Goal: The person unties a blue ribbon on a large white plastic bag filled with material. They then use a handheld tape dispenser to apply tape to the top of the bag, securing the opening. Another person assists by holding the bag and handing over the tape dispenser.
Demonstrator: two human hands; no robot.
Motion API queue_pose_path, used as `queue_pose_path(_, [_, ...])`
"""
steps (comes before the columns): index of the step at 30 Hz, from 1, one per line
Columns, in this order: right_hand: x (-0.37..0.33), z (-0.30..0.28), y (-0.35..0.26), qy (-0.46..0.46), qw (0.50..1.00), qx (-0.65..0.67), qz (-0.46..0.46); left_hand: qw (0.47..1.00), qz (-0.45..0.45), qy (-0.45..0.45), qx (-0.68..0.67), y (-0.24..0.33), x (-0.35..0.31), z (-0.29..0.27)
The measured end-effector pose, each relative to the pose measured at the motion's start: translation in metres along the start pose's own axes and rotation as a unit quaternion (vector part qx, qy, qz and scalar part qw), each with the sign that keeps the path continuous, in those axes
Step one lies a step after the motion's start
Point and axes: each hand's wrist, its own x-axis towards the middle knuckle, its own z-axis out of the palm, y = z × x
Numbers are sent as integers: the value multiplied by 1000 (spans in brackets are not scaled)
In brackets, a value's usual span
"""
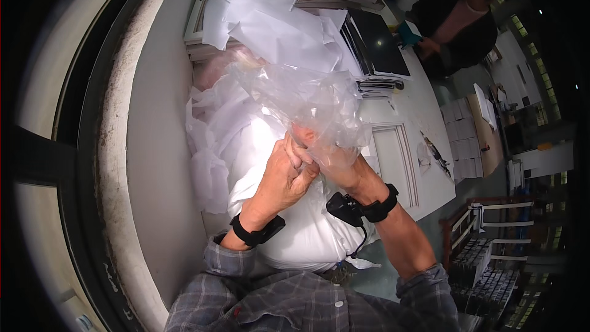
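A crumpled clear plastic bag (319, 95) spreads up and away from my two hands, above a bulky white wrapped bundle (289, 237). My left hand (284, 175) has its fingers closed on the near edge of the bag, against my right hand. Film from the bag lies over my right hand (344, 169), whose fingers look curled on the plastic, though the folds partly hide them. Thin white wrapping (212, 175) lies bunched to the left of the bundle. Each wrist wears a black strap with a small device.
White sheets (270, 15) lie over stacked frames at the back, beside dark flat panels (378, 43). A white frame (396, 166) and a slim dark tool (435, 155) rest on the table at right. A wall edge (160, 147) bounds the left. Another person (458, 21) stands far right.
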Motion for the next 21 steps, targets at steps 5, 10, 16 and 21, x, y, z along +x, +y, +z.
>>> queue_pose_path(5, [-6, 18, 9, 131, 984, -89, -79, 992, -37, 28, 120, 2, -8, 9])
queue_pose_path(10, [-8, 31, 46, 118, 922, -266, -256, 987, -100, 59, 114, 0, -27, 18])
queue_pose_path(16, [12, 99, 66, 220, 904, -341, -134, 953, -233, -125, 150, -56, -106, -19])
queue_pose_path(21, [13, 112, 77, 294, 768, -568, 20, 936, -314, -142, 74, -70, -113, -13])
